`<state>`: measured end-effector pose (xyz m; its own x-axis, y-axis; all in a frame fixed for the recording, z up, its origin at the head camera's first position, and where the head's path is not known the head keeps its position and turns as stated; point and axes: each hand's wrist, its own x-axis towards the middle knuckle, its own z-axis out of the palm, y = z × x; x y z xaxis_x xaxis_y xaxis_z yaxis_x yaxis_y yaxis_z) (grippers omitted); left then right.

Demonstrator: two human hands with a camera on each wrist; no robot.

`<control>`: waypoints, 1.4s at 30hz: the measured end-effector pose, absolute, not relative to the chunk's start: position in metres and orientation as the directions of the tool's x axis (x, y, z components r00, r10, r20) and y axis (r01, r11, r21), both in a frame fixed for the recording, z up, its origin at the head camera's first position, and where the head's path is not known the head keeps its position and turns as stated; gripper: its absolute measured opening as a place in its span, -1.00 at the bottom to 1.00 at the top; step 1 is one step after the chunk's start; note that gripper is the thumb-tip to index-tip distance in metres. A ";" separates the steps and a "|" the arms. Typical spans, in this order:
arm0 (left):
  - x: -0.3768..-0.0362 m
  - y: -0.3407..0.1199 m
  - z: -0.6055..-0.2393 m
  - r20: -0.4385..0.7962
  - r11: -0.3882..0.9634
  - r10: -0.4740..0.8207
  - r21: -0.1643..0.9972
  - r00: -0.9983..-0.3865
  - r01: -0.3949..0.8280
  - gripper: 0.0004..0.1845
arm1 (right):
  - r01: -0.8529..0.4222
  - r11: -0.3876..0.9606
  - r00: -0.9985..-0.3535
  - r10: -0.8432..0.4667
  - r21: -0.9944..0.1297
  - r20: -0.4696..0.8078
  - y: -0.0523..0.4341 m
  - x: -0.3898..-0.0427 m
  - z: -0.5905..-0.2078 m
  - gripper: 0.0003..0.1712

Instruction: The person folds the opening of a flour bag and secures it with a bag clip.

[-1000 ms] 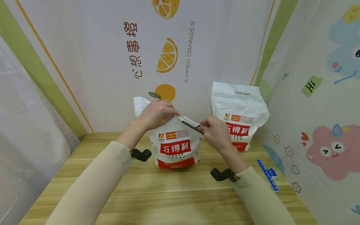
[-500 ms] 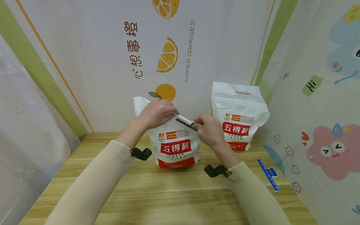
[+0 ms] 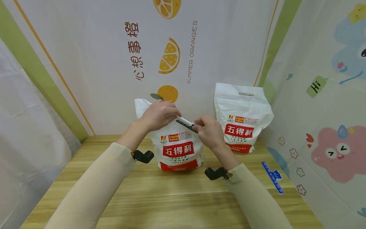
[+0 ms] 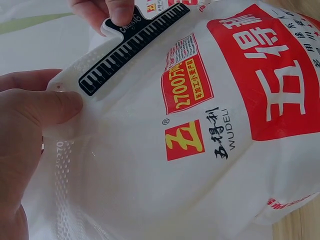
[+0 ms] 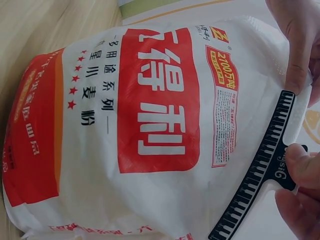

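You have a white flour bag [image 3: 178,148] standing upright on the wooden table [image 3: 160,197], near the middle and toward the back wall. Its red label faces you, and the body looks full and rounded, though what is inside cannot be seen. Your left hand [image 3: 158,114] grips the folded top of the bag, with the thumb [image 4: 47,107] pressed against the gathered white material and the fingers curled round it. Your right hand [image 3: 208,130] pinches the tab of a black sealing clip [image 4: 132,45] between thumb and fingertips [image 5: 305,167]. The clip is patterned like piano keys and lies across the folded neck of the bag, just beside your left thumb. Whether it is already clamped over the fold or only resting against it cannot be told.

A second flour bag [image 3: 243,119] of the same kind stands upright to the right, well apart from the first, near the right-hand wall. Its top is flat and closed, with a handle slot cut through it. A blue sealing clip [image 3: 273,178] lies flat on the table at the right edge, near your right forearm.
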<state>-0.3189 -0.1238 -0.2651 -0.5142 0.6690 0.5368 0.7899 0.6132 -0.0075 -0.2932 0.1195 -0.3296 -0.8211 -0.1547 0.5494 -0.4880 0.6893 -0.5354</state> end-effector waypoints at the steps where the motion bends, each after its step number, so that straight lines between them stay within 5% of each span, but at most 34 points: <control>1: -0.319 -0.124 -0.265 0.539 0.613 0.668 -0.008 -0.513 0.790 -0.88 | -0.491 0.684 -0.820 -0.155 -0.539 0.551 0.120 -0.293 -0.330 -0.88; 19: -0.317 -0.123 -0.264 0.539 0.622 0.667 -0.022 -0.515 0.783 -0.87 | -0.461 0.670 -0.856 -0.165 -0.582 0.489 0.126 -0.293 -0.331 -0.73; 28: -0.316 -0.122 -0.264 0.521 0.626 0.679 -0.041 -0.518 0.779 -0.85 | -0.461 0.494 -0.886 -0.213 -0.737 0.412 0.159 -0.297 -0.346 -0.59; 42: -0.314 -0.121 -0.264 0.555 0.598 0.703 -0.123 -0.445 0.792 -0.87 | -0.368 0.588 -0.920 -0.120 -0.720 0.373 0.182 -0.308 -0.404 -0.88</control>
